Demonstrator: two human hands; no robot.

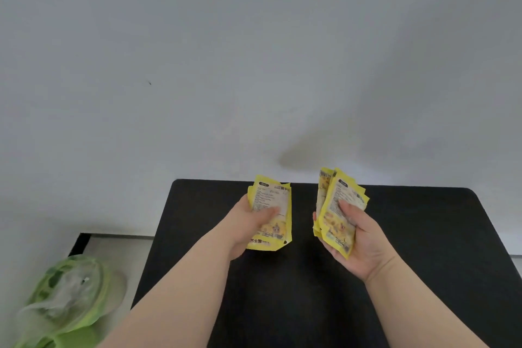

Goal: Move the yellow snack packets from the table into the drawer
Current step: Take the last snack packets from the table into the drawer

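My left hand [248, 227] grips a small stack of yellow snack packets [272, 200], thumb pressed across their printed back. My right hand [357, 246] holds another bunch of yellow snack packets [337, 206], fanned slightly and tilted upright. Both hands hover over the far half of the black table [423, 234], a short gap between them. No drawer is in view.
A white wall rises right behind the table's far edge. On the floor at the lower left lies a green and clear plastic bag [67, 297]. A dark strip [80, 243] runs along the wall left of the table.
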